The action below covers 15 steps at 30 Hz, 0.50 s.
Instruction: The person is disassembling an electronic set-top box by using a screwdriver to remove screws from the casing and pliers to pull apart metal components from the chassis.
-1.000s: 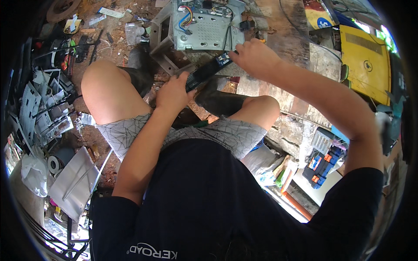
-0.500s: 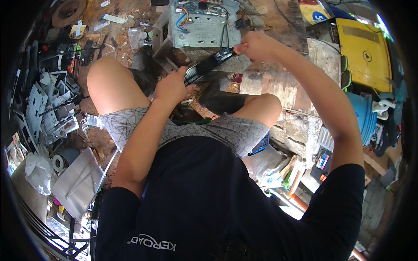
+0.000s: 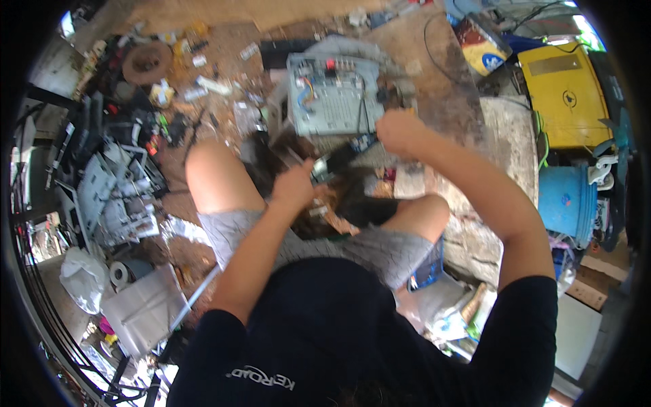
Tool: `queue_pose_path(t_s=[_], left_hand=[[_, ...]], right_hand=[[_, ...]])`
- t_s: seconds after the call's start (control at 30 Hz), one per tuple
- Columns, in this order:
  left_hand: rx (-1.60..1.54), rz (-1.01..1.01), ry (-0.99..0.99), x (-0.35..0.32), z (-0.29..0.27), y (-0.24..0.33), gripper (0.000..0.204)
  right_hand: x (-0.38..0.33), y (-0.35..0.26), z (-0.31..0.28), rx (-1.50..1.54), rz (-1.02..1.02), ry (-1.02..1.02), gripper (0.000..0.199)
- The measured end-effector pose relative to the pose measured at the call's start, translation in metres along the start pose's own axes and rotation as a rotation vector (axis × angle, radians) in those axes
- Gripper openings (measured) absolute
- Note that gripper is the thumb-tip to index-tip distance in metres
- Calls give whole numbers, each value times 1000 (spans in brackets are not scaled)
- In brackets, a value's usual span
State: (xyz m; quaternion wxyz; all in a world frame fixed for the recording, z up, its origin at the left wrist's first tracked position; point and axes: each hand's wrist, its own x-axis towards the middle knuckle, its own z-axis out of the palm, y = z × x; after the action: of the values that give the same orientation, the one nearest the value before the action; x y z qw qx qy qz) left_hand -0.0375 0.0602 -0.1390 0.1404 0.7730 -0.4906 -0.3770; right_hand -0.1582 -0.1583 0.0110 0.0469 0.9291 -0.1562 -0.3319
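My left hand (image 3: 296, 186) is closed round the near end of a long black electronic unit (image 3: 344, 155), held slanting up to the right above the floor between my legs. A bluish circuit board (image 3: 363, 141) shows at the unit's far end. There my right hand (image 3: 401, 133) is closed like a fist; orange shows between its fingers in the earlier frame, a small orange-handled tool mostly hidden in the grip. Just beyond both hands lies an opened pale metal chassis (image 3: 332, 102) with coloured wires (image 3: 306, 95) and circuit boards inside.
Scrap metal plates and frames (image 3: 119, 197) pile up at the left. At the right stand a yellow case (image 3: 566, 98) and a blue bucket (image 3: 568, 203). A white plastic bag (image 3: 85, 278) and a metal sheet (image 3: 146, 308) lie lower left. A worn board (image 3: 505, 163) is right of my knee.
The whole view has shifted, so the scene sits lower and is blurred. Both hands still hold the black unit at its two ends; the orange bit in my right hand is now hardly visible.
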Motion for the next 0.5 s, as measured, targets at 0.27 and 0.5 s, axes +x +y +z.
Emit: queue_pose_path(t_s=[0.27,0.5], left_hand=[[-40,-1,-51,-1,-12,12,63],[-24,3,-32,-2,-9,5,63]], right_hand=[[-17,11,16,310,-22,198,30],[0,14,37,567,128,316,44]])
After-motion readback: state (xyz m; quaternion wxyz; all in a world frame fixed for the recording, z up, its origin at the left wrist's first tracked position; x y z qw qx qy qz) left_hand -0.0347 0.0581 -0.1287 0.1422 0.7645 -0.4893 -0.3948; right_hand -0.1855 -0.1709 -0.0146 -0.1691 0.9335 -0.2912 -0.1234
